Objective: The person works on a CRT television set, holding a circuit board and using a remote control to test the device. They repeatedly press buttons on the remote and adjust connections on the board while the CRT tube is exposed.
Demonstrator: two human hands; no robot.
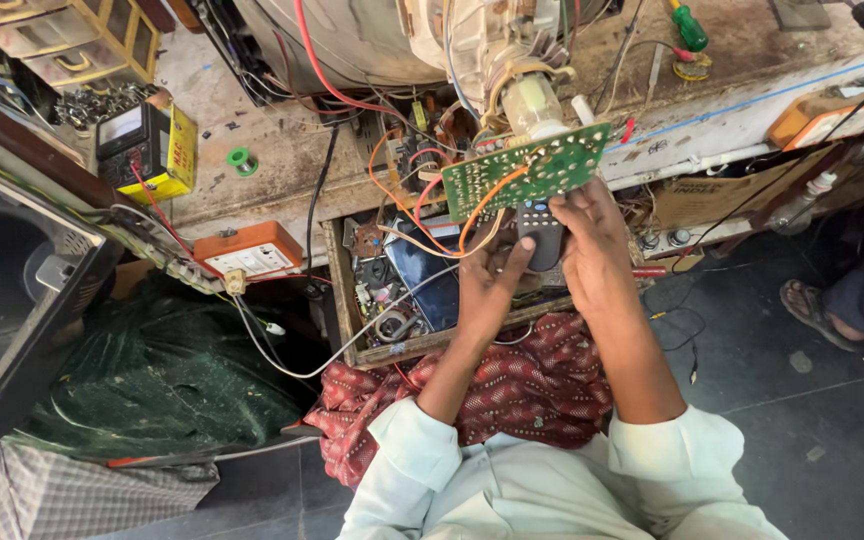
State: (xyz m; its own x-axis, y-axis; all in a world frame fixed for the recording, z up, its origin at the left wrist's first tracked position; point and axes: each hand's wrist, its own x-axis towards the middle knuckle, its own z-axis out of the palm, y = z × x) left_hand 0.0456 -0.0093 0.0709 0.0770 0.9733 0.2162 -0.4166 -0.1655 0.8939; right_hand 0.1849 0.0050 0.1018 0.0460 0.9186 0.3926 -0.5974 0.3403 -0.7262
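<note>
Head view: both hands around remote.

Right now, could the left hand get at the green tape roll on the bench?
Probably not freely: the left hand is holding the remote, and the green tape roll lies far off, past hanging wires.

Yellow-cased meter with pale rectangular screen stands on the bench, left. Brown cardboard box sits under the bench edge, right, printed face outward.
</note>
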